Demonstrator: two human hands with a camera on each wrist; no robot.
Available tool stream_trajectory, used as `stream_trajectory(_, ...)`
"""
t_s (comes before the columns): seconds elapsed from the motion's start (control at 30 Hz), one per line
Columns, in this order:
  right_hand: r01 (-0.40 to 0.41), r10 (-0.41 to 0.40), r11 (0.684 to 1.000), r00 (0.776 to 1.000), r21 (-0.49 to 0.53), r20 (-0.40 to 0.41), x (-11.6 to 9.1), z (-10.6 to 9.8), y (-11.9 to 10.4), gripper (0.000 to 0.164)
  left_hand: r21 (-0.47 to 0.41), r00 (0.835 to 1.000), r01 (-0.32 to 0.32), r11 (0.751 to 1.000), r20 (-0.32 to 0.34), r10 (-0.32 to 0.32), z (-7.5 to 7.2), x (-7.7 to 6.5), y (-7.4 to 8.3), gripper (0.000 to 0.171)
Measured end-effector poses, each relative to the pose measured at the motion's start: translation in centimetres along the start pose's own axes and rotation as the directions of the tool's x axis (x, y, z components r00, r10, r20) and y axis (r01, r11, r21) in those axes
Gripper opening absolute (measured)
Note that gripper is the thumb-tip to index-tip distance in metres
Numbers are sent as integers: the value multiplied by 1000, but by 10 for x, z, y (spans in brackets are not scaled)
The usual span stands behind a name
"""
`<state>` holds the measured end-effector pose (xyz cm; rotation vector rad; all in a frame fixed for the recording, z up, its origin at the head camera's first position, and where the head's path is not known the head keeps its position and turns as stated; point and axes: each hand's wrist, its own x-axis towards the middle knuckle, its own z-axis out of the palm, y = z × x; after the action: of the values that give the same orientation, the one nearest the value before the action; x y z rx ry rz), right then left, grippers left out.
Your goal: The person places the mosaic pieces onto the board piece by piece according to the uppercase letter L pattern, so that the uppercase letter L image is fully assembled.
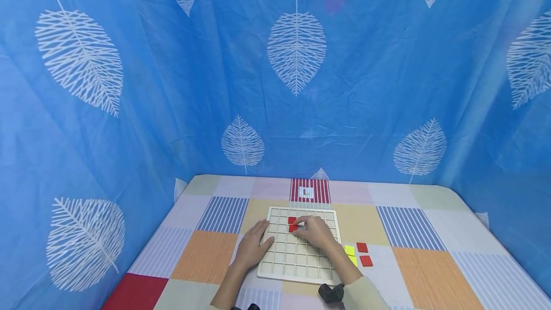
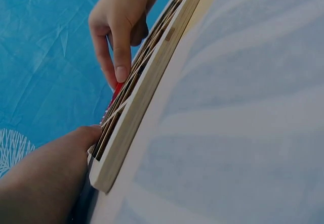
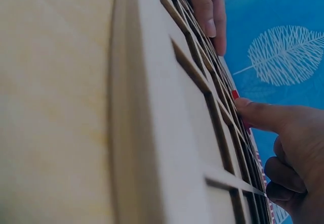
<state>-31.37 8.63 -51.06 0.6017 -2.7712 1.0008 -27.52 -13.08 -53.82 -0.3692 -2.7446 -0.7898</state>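
A pale wooden grid board [image 1: 284, 270] lies on the table. Two red square tiles sit in its upper middle, one above the other. My right hand [image 1: 316, 231] reaches over the board from the right and pinches the lower red tile [image 1: 293, 228] between thumb and finger. Just above it is the upper red tile [image 1: 292, 220]. My left hand [image 1: 250, 248] rests on the board's left edge, its fingers fairly straight along the side and the thumb over the frame. In the left wrist view, the right hand's fingertips touch red at the grid.
Right of the board lie two yellow tiles [image 1: 349, 250] and two loose red tiles, one nearer [image 1: 366, 260] and one farther [image 1: 362, 247]. A small printed grid card [image 1: 306, 192] lies beyond the board. Blue leaf-print curtains [image 1: 344, 123] surround the patchwork-covered table.
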Motion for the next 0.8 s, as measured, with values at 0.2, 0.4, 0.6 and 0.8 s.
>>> stream_trajectory(0.2, 6, -6, 1000, 1000, 18, -1, 3, 3, -3, 25, 0, 1000, 1, 1000, 3, -1, 0, 0, 1, 55)
stream_trajectory(0.4, 22, -22, 999, 1000, 40, -3, 2, 4, -2, 26, 12, 1000, -2, 1000, -8, 2, 0, 0, 0, 55)
stream_trajectory(0.6, 21, -16, 992, 999, 128, -44, -6, -8, 8, 22, 0, 1000, -4, 1000, -20, 4, 1, 0, 1, 55)
stream_trajectory(0.8, 2, 14, 985, 996, 174, -91, -17, -30, 23, 20, 2, 1000, 14, 1000, -13, -14, 2, -1, -1, 55)
